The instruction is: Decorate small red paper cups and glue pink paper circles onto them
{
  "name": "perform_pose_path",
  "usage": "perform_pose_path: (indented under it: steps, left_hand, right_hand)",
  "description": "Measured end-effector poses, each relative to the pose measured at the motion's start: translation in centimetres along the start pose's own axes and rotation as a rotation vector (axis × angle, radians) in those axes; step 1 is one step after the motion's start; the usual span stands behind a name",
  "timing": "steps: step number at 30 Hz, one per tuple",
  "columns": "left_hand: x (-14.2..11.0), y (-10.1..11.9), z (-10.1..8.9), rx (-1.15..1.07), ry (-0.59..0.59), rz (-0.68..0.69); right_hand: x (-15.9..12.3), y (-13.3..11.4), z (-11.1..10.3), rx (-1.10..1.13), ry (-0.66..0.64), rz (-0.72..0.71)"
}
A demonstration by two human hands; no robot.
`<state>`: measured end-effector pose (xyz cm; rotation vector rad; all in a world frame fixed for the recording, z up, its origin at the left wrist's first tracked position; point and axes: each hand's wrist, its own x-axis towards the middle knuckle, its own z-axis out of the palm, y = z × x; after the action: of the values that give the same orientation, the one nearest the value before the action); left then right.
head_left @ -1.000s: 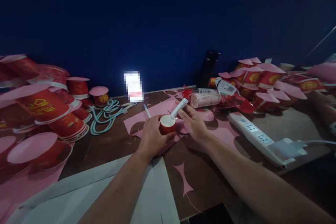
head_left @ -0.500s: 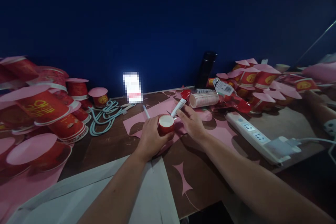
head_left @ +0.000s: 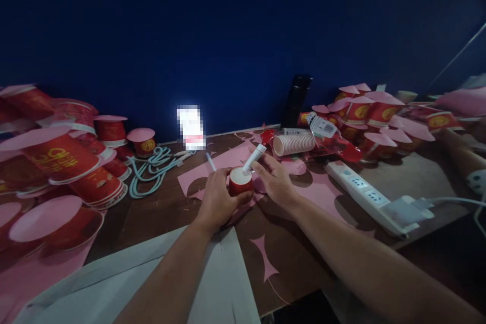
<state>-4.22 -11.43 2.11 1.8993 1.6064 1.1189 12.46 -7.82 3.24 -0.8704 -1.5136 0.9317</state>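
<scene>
and here we are, left hand (head_left: 217, 196) wrapped round a small red cup (head_left: 240, 185), fingers and thumb curled close about its side, while the right hand (head_left: 279, 179) pinches a white tube (head_left: 254, 157) over the cup's pale round end. the two hands are near each other but apart, the cup between them, above the pink paper (head_left: 232, 156). so where's the danger? i'd say that slant: lean too hard and the tube could skid off the edge, poking the left fingers. squeeze too tight on the left and a thin wall might buckle; grip too loosely and the cup could twist under the push. now the lines! the cup's pale end faces up, base or mouth i can't tell from here, its long axis close to upright. the tube tilts across it, lower end down at the cup's right side, upper end pointing up, rightward and away from the person; whether that lower tip actually touches, i can't tell
</scene>
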Motion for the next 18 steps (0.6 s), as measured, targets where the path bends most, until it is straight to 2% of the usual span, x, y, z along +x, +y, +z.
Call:
perform_pose_path:
  steps: [3, 7, 13, 18]
  left_hand:
    - [0.06, 0.13, -0.14, 0.022, -0.018, 0.016]
    - [0.05, 0.33, -0.21, 0.041, -0.027, 0.033]
    - [-0.08, 0.51, -0.35, -0.002, -0.06, 0.05]
    - [-0.11, 0.69, -0.53, -0.015, -0.066, 0.039]
  right_hand:
    - [-0.08, -0.16, 0.0, -0.043, 0.005, -0.02]
    - [0.2, 0.11, -0.16, 0.057, 0.06, 0.005]
    - [0.61, 0.58, -0.53, 0.017, -0.031, 0.006]
    - [0.58, 0.42, -0.66, 0.015, -0.001, 0.002]
